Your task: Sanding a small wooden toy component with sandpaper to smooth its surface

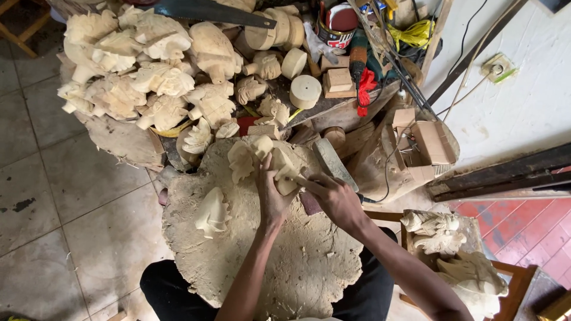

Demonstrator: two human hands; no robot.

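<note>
Bare forearms, no sleeves; black trousers (172, 285) on legs.

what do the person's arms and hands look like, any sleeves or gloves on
Both arms are bare from wrist to elbow, with no sleeves in view. The left hand and right hand wear no gloves, and no watch, ring or bracelet shows. The forearms are slim. Dark clothing covers the lap below them.

Head camera, steep downward view, close over wooden block (309, 267)

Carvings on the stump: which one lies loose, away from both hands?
The pale carving lying left of the left hand; the others sit by the fingers, near the right hand.
</note>
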